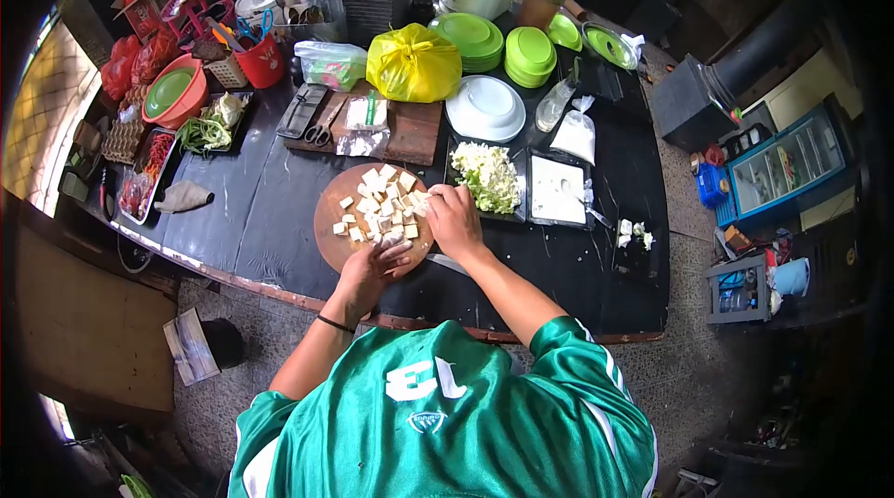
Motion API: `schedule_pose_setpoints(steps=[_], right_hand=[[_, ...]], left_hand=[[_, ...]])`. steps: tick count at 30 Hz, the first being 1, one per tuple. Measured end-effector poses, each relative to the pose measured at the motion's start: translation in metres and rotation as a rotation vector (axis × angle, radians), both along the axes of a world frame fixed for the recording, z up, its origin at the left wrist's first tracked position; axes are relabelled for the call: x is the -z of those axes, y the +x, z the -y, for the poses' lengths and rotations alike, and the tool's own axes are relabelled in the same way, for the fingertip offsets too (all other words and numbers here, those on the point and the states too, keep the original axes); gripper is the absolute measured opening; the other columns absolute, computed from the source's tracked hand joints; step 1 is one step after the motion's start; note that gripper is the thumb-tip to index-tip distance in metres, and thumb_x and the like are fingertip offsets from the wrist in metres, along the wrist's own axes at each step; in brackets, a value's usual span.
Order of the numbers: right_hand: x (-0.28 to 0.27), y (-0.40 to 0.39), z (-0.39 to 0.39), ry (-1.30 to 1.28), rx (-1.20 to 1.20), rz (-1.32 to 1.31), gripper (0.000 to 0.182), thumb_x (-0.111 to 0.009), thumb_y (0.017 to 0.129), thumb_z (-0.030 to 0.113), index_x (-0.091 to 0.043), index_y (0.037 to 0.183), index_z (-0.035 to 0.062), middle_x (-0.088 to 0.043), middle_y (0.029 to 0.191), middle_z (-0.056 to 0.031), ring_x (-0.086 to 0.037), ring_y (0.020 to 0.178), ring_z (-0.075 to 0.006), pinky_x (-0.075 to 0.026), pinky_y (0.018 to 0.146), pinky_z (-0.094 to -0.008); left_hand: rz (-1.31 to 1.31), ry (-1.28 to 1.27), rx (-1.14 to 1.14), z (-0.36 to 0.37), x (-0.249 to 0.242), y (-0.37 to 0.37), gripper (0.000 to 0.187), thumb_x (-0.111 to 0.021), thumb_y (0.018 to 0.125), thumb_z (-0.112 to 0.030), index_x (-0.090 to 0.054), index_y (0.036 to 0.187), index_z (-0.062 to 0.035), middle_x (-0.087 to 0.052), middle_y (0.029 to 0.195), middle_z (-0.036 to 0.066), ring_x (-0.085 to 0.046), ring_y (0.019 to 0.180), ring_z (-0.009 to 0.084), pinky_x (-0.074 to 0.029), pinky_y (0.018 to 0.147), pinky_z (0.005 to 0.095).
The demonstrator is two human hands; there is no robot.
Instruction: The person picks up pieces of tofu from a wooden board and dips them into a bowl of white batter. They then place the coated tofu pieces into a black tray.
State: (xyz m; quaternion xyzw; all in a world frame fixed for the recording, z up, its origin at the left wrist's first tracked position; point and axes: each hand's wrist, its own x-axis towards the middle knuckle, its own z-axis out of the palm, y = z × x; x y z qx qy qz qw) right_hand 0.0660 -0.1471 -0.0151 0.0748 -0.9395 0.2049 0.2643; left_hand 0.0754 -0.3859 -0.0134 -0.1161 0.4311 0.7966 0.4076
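Observation:
Pale tofu cubes (377, 204), some with yellowish skin, lie heaped on a round wooden cutting board (329, 235). At the board's near edge is my left hand (375, 263), its fingers stretched out and touching the lowest cubes. My right hand (453, 220) is at the board's right side with curled fingers; pale tofu pieces show at its fingertips, partly hidden. Just below my right wrist a knife blade (448, 262) lies on the table, its handle out of sight. Chopped pale green vegetable (487, 178) sits heaped on a tray right of my right hand.
A white tray (557, 189) stands beside the vegetable. Behind are white plates (485, 109), a yellow bag (413, 62), green plates (530, 56) and a dark wooden board (414, 132) with scissors (321, 133). Left are a cloth (184, 197) and a vegetable tray (219, 123).

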Motion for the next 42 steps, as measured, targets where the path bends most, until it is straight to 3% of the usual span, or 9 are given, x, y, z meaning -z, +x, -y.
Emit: schedule_pose_setpoints(steps=[4, 8, 16, 19, 22, 27, 32, 37, 42], right_hand=[[-0.013, 0.019, 0.013, -0.036, -0.055, -0.06, 0.013, -0.075, 0.092, 0.017, -0.074, 0.103, 0.0111, -0.068, 0.123, -0.0044, -0.059, 0.109, -0.0285, -0.048, 0.094, -0.045], [-0.014, 0.042, 0.018, 0.068, -0.134, -0.115, 0.022, -0.078, 0.09, 0.019, -0.075, 0.112, 0.0149, -0.067, 0.128, -0.0014, -0.058, 0.114, -0.0253, -0.047, 0.095, -0.0435], [-0.024, 0.051, 0.002, 0.009, -0.245, -0.024, 0.04, -0.079, 0.092, 0.034, -0.075, 0.128, 0.0177, -0.06, 0.151, -0.0093, -0.055, 0.125, -0.0318, -0.043, 0.105, -0.0465], [-0.034, 0.046, 0.0, 0.009, -0.155, 0.08, 0.056, -0.077, 0.094, 0.044, -0.069, 0.143, 0.019, -0.049, 0.163, -0.0172, -0.047, 0.139, -0.0399, -0.039, 0.114, -0.0521], [-0.033, 0.048, 0.0, 0.129, -0.155, 0.143, 0.054, -0.075, 0.096, 0.047, -0.071, 0.143, 0.0208, -0.037, 0.173, -0.0169, -0.043, 0.143, -0.0407, -0.037, 0.118, -0.0521], [-0.041, 0.056, -0.002, 0.103, -0.208, 0.142, 0.054, -0.077, 0.093, 0.048, -0.073, 0.14, 0.0217, -0.041, 0.171, -0.0176, -0.042, 0.146, -0.0415, -0.036, 0.119, -0.0544], [-0.033, 0.058, -0.012, -0.042, -0.282, 0.089, 0.05, -0.066, 0.102, 0.054, -0.076, 0.136, 0.0195, -0.046, 0.167, -0.0221, -0.043, 0.145, -0.0451, -0.033, 0.122, -0.0537], [-0.042, 0.061, -0.01, 0.095, -0.215, 0.164, 0.057, -0.072, 0.097, 0.052, -0.07, 0.145, 0.0206, -0.035, 0.174, -0.0204, -0.038, 0.15, -0.0452, -0.034, 0.123, -0.0552], [-0.038, 0.068, -0.012, 0.094, -0.231, 0.149, 0.054, -0.072, 0.097, 0.054, -0.071, 0.143, 0.0256, -0.037, 0.173, -0.0192, -0.038, 0.15, -0.0449, -0.035, 0.123, -0.0553]], left_hand=[[0.15, 0.085, 0.042, -0.024, -0.019, -0.002, 0.064, -0.022, 0.118, -0.049, -0.059, 0.151, -0.0071, -0.071, 0.142, 0.008, -0.065, 0.128, 0.0259, -0.042, 0.118, 0.0434], [0.217, 0.35, -0.04, -0.031, 0.014, -0.008, 0.059, -0.036, 0.116, -0.054, -0.061, 0.144, -0.0087, -0.072, 0.137, 0.007, -0.067, 0.125, 0.0252, -0.048, 0.115, 0.0447], [0.228, 0.217, -0.116, -0.038, 0.006, -0.009, 0.056, -0.035, 0.116, -0.053, -0.062, 0.138, -0.0092, -0.072, 0.136, 0.01, -0.068, 0.124, 0.0243, -0.049, 0.113, 0.046], [0.143, 0.177, -0.074, -0.038, -0.002, -0.009, 0.057, -0.034, 0.116, -0.053, -0.06, 0.139, -0.0091, -0.072, 0.138, 0.011, -0.067, 0.126, 0.0256, -0.048, 0.112, 0.0444], [0.12, 0.15, -0.02, -0.038, -0.008, -0.011, 0.057, -0.032, 0.116, -0.052, -0.058, 0.142, -0.0087, -0.071, 0.139, 0.013, -0.066, 0.13, 0.0271, -0.047, 0.114, 0.0444], [0.128, 0.202, -0.001, -0.038, -0.013, -0.014, 0.056, -0.03, 0.117, -0.051, -0.056, 0.142, -0.0081, -0.068, 0.146, 0.016, -0.063, 0.136, 0.0291, -0.046, 0.115, 0.0449], [0.112, 0.192, 0.006, -0.04, -0.015, -0.011, 0.058, -0.03, 0.117, -0.05, -0.058, 0.141, -0.0059, -0.069, 0.145, 0.014, -0.065, 0.132, 0.0278, -0.045, 0.116, 0.0446], [0.091, 0.099, 0.05, -0.041, -0.012, -0.007, 0.06, -0.03, 0.116, -0.052, -0.058, 0.142, -0.0059, -0.068, 0.147, 0.016, -0.064, 0.133, 0.0285, -0.047, 0.114, 0.044], [0.104, 0.149, 0.048, -0.04, -0.009, -0.006, 0.064, -0.03, 0.116, -0.053, -0.056, 0.149, -0.0047, -0.068, 0.146, 0.015, -0.065, 0.131, 0.0277, -0.048, 0.113, 0.044]])
